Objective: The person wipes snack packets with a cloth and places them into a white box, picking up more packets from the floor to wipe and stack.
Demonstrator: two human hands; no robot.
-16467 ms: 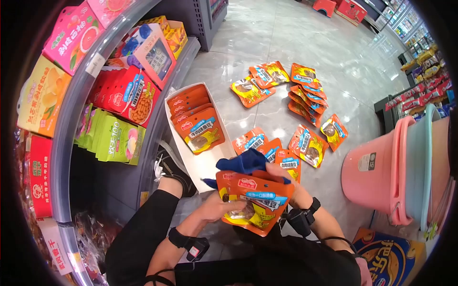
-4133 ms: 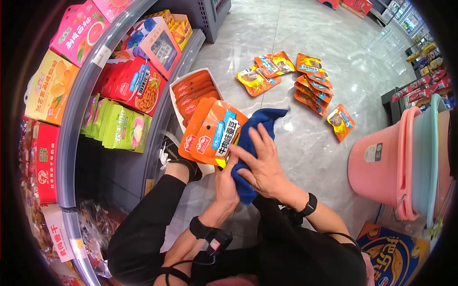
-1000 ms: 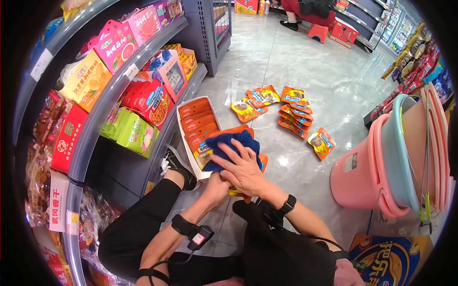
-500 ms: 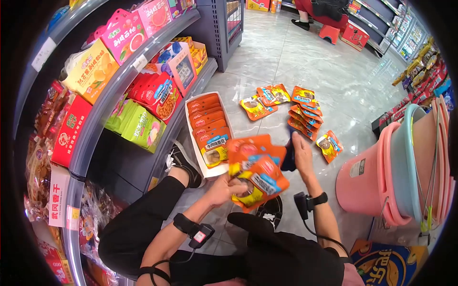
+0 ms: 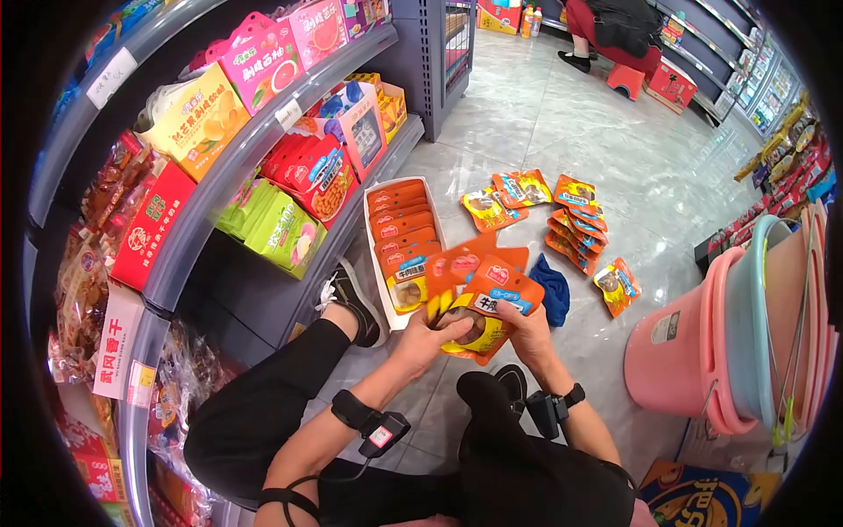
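Several orange-and-yellow snack packets (image 5: 479, 294) are fanned out in front of me, held from both sides. My left hand (image 5: 421, 344) grips their lower left edge with the thumb across the front packet. On their right side, my right hand (image 5: 529, 334) is closed on the same bunch. Just left of them a white box (image 5: 398, 321) holds a row of similar packets (image 5: 404, 228) standing on edge. A crumpled dark blue cloth (image 5: 551, 290) lies on the floor beyond my right hand.
More packets lie on the tiled floor: two loose ones (image 5: 509, 198), an overlapping pile (image 5: 577, 224) and a single one (image 5: 617, 286). Shelves of boxed snacks (image 5: 299, 176) run along the left. Pink and blue buckets (image 5: 685, 338) stand at right. A person (image 5: 606, 35) sits farther back.
My right hand has let go of the blue cloth, now on the floor, and has come over to hold the packets with my left hand. The view has shifted slightly.
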